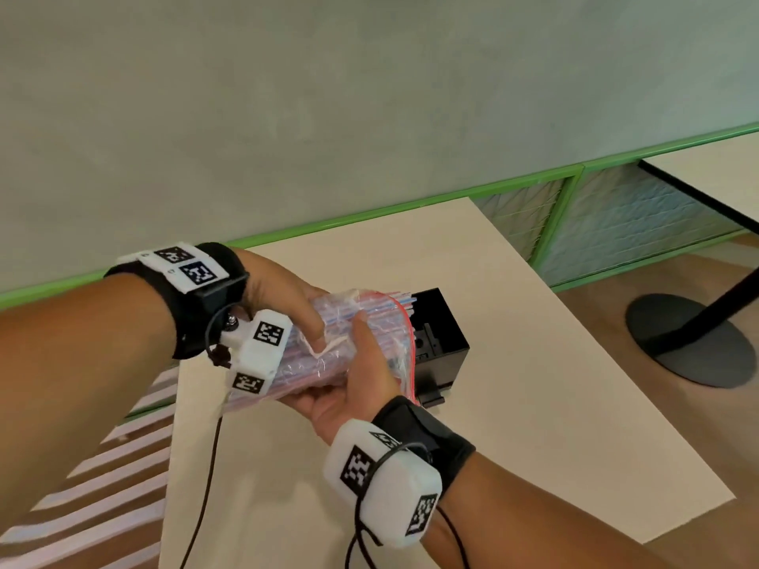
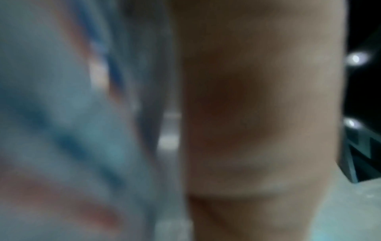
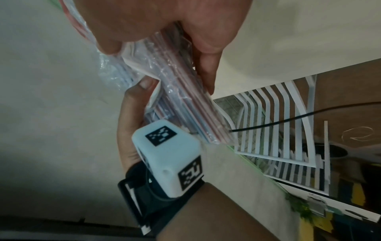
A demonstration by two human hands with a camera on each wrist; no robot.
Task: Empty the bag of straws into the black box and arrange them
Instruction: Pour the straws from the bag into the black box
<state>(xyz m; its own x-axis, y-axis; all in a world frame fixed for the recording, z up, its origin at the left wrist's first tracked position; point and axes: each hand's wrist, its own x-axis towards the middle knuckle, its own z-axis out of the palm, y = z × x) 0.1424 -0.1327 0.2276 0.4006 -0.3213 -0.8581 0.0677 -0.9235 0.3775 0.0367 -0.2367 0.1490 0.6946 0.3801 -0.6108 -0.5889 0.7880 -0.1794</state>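
Both hands (image 1: 353, 388) around straw bag (image 1: 328, 347)

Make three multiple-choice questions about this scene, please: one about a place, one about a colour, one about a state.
1. Where is the black box?
A. on the pale table, beyond the hands
B. on the floor
C. in the right hand

2. What colour is the zip edge of the bag?
A. green
B. red
C. black

3. How is the bag of straws now?
A. lying flat on the table
B. inside the box
C. held up by both hands

Answers:
1 A, the box stands on the table behind the bag.
2 B, a red strip runs along the bag's mouth.
3 C, the left hand presses from above and the right hand cups it from below.
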